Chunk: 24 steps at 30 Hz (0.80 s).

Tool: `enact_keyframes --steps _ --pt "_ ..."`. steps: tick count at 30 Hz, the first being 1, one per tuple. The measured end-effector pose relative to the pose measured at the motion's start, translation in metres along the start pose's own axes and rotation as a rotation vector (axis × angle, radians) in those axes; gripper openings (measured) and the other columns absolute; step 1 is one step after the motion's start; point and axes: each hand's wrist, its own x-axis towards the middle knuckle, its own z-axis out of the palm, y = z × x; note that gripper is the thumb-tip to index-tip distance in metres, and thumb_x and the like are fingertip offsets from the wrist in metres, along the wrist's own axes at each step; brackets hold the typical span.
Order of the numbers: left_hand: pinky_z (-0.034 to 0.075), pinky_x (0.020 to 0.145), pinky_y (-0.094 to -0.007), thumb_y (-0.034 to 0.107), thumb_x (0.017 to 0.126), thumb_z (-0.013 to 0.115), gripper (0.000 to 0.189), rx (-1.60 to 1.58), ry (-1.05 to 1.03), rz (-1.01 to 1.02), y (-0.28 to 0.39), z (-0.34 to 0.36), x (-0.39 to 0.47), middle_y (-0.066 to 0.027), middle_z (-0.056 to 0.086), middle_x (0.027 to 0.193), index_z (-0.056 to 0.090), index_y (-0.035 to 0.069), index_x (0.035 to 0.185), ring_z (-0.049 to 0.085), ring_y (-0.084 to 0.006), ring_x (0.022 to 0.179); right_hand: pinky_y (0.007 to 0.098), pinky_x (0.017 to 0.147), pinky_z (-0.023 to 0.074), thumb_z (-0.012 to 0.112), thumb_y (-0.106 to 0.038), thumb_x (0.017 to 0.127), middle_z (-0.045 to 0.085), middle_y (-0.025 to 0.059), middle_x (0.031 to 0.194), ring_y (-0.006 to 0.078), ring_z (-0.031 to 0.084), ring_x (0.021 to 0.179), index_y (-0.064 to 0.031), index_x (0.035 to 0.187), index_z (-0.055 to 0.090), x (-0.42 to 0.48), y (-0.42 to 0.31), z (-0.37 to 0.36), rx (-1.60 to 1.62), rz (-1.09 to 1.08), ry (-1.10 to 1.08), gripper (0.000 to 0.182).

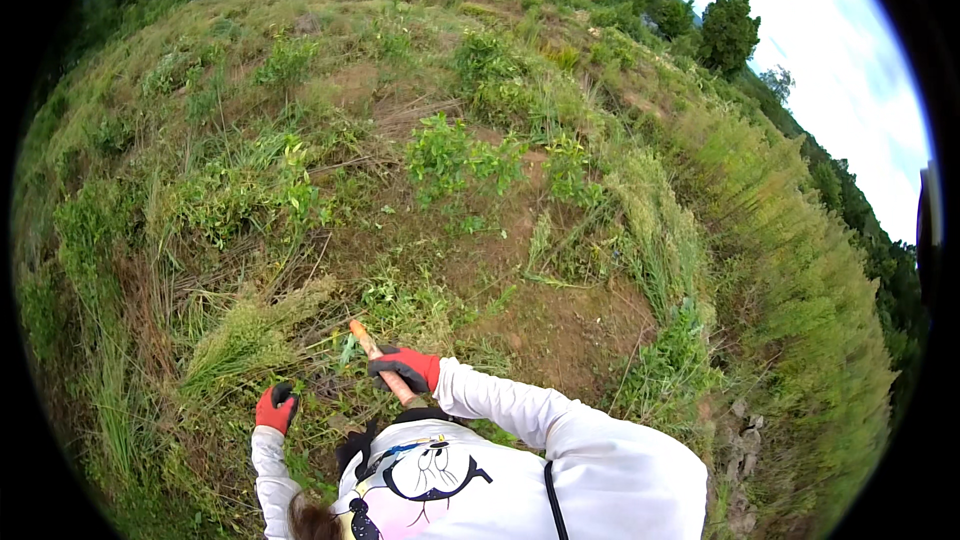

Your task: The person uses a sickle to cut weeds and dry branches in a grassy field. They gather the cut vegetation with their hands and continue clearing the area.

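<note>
My right hand (405, 370), in a red and dark grey work glove, is closed around a wooden handle (365, 337) with an orange end. The handle slants from the upper left down towards my body; its lower end is hidden near my dark waistband, so what tool it belongs to cannot be told. To the left, my left hand (277, 406), gloved alike, is held low over the weeds with its fingers curled. Whether it grips anything cannot be told. Feathery grass (244, 337) lies just beyond the left hand.
Leafy green shrubs (442, 157) stand ahead on the slope. Bare brown soil (559, 330) shows right of centre, with cut stalks and weeds around it. Tall feathery grass (795, 300) lines the right side, and trees (729, 31) rise farther off.
</note>
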Motion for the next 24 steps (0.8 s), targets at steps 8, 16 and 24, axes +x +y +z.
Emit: enact_keyframes --steps 8,16,24 --pt "0.045 0.081 -0.0371 0.008 0.073 0.066 0.013 0.116 0.062 0.085 0.153 0.077 0.008 -0.0158 0.062 0.082 0.063 -0.002 0.082 0.060 -0.0284 0.083 0.0266 0.058 0.0420 0.050 -0.037 0.092 0.053 0.0009 0.073 0.0109 0.051 0.064 -0.0081 0.088 0.054 -0.003 -0.003 0.011 -0.259 -0.192 -0.170 0.030" --pt "0.035 0.099 -0.0426 0.010 0.077 0.064 0.031 0.175 0.024 0.582 0.223 0.173 -0.003 -0.0176 0.053 0.118 0.059 0.002 0.107 0.048 -0.0374 0.113 0.0289 0.063 0.0461 0.056 -0.024 0.088 0.059 0.0018 0.082 0.0137 0.055 0.070 -0.0082 0.096 0.058 0.051 0.044 -0.043 -0.122 -0.437 -0.241 0.018" --pt "0.044 0.087 -0.0399 0.041 0.081 0.058 0.037 0.353 0.064 -0.157 0.161 0.125 -0.082 -0.0129 0.060 0.110 0.062 0.012 0.104 0.056 -0.0322 0.102 0.0308 0.042 0.0393 0.062 -0.027 0.080 0.055 0.0042 0.058 0.0170 0.050 0.044 -0.0073 0.076 0.058 0.042 0.055 -0.138 -0.376 0.187 0.240 0.020"
